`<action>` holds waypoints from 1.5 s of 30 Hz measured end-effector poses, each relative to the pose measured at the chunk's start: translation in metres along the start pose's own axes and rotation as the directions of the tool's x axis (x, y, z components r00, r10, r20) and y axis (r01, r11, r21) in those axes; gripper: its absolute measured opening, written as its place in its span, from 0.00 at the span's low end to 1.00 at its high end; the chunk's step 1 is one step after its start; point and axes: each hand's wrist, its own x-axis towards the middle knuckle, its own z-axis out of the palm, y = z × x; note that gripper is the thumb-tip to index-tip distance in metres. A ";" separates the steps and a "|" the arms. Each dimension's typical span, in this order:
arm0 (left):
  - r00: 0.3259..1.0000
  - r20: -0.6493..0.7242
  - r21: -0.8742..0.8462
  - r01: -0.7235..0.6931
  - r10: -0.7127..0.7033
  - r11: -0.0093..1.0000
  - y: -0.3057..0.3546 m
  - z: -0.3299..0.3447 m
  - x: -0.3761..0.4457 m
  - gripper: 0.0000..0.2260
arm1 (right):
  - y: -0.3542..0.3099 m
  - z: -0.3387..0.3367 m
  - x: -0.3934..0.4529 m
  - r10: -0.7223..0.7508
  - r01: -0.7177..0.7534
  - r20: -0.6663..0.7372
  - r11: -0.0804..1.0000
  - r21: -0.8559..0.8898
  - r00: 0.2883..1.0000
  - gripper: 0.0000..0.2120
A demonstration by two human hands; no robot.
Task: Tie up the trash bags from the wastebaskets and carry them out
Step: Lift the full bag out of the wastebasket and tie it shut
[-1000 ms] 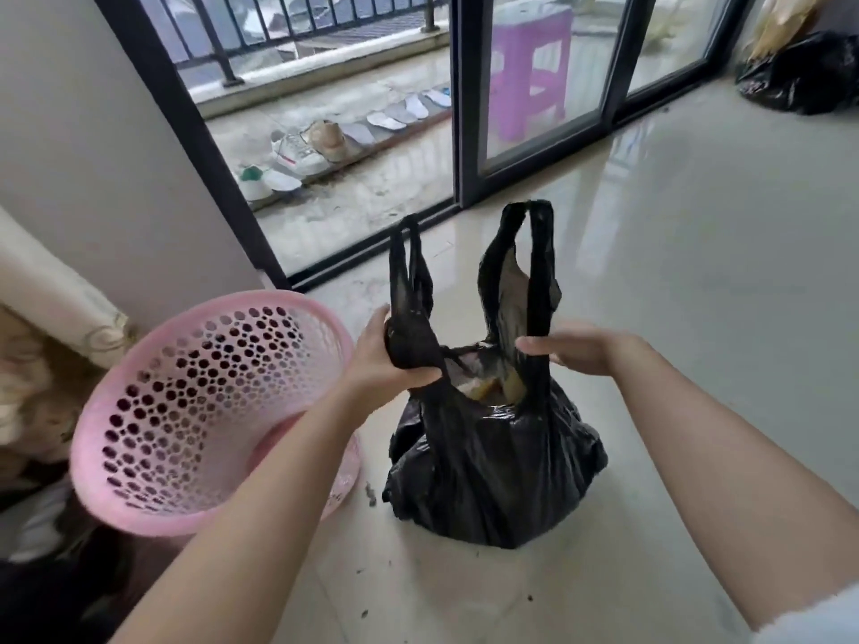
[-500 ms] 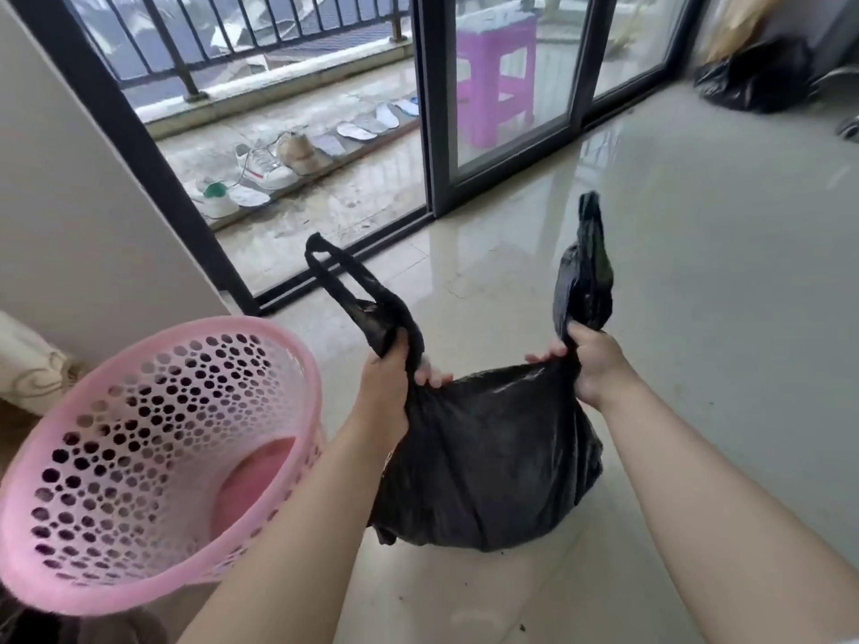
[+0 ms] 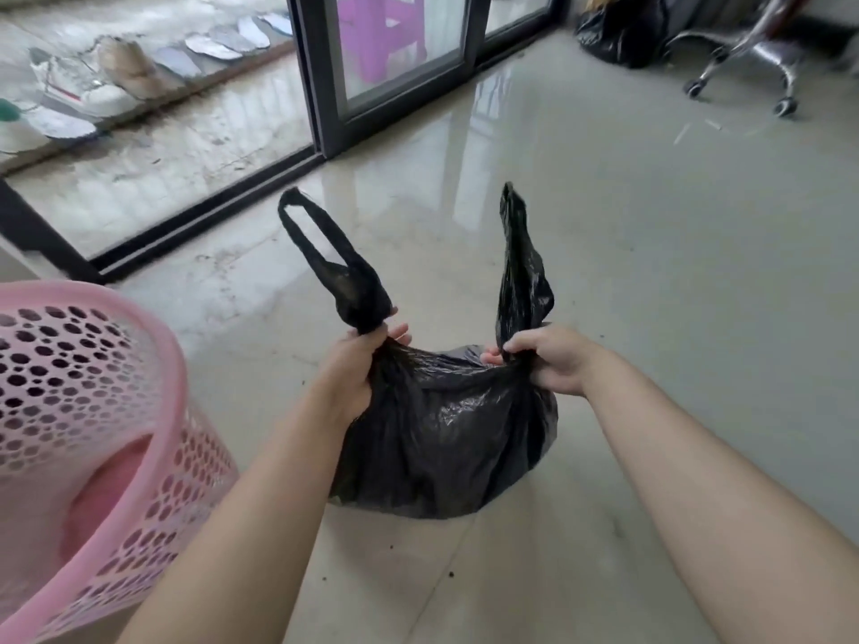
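Black bag sits on the tiled floor, middle of view, bulging, mouth pulled closed between two hands. Left hand has its fingers wrapped round the base of the left handle, which sticks up as an open loop leaning left. Right hand is clenched round the base of the right handle, which stands up nearly straight, crumpled flat. Handles apart, not crossed or knotted. Plastic between the hands stretched in a shallow sag. Both forearms bare, reaching in from the bottom edge.

Pink basket, perforated, tipped on its side at lower left, mouth facing the camera, just beside the left forearm, not touching the bag as far as can be seen. No liner visible in it.

Small dark crumbs on the floor near the bag. Sliding glass door with dark frame behind; beyond it shoes and insoles in a row along a ledge, and a purple stool behind the glass. Second black bag on the floor at top right, well apart, next to a chrome chair base on castors.
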 end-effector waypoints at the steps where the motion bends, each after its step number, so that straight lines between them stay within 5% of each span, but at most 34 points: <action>1: 1.000 0.003 -0.068 -0.027 0.027 0.997 0.004 0.000 0.000 0.13 | -0.003 0.004 0.002 -0.040 0.040 0.019 0.999 -0.010 0.999 0.15; 6: 0.988 -0.087 -0.478 -0.153 0.127 0.865 0.017 -0.006 0.003 0.12 | -0.006 0.027 0.011 -0.288 0.230 0.053 0.849 0.476 0.956 0.17; 9: 0.995 -0.082 -0.457 -0.084 0.051 0.886 0.013 -0.008 0.002 0.13 | 0.000 0.039 0.017 -0.287 0.242 -0.010 0.786 0.569 0.958 0.16; 11: 0.987 -0.144 -0.279 0.031 -0.074 0.960 0.007 -0.012 0.002 0.13 | 0.001 0.043 0.020 -0.221 0.160 0.065 0.853 0.497 0.973 0.15; 13: 0.947 -0.278 0.046 0.179 -0.160 0.983 0.000 -0.023 0.004 0.12 | 0.002 0.048 0.023 -0.064 0.013 0.213 0.972 0.235 0.975 0.17; 15: 0.927 -0.334 0.312 0.280 -0.171 0.908 -0.005 -0.035 0.001 0.11 | 0.006 0.056 0.029 0.046 -0.037 0.302 0.999 -0.034 0.952 0.18; 18: 0.936 -0.309 0.468 0.305 -0.169 0.829 -0.004 -0.043 -0.012 0.11 | 0.005 0.079 0.034 0.048 0.033 0.335 0.973 -0.230 0.941 0.16; 24: 0.936 -0.316 0.539 0.310 -0.153 0.783 0.015 -0.047 -0.023 0.12 | -0.004 0.097 0.026 -0.074 0.313 0.522 0.868 -0.386 0.850 0.12; 31: 0.986 -0.017 0.438 0.156 -0.165 0.885 0.016 -0.044 -0.033 0.10 | -0.011 0.078 0.019 0.095 0.300 0.611 0.806 -0.511 0.786 0.09; 35: 0.984 0.044 0.418 0.141 -0.175 0.898 0.014 -0.034 -0.027 0.26 | -0.010 0.068 0.018 0.242 0.241 0.574 0.731 -0.638 0.782 0.17; 40: 0.986 0.091 0.101 0.132 -0.141 0.986 0.015 -0.030 -0.027 0.25 | -0.003 0.055 0.022 0.351 0.096 0.552 0.775 -0.624 0.756 0.12; 42: 0.980 0.155 0.170 0.097 -0.123 0.981 0.013 -0.032 -0.028 0.28 | -0.004 0.051 0.025 0.347 0.085 0.560 0.792 -0.605 0.752 0.16; 45: 0.989 0.106 0.521 0.035 -0.106 0.853 0.011 -0.031 -0.034 0.18 | -0.006 0.053 0.025 0.282 0.107 0.540 0.808 -0.579 0.793 0.13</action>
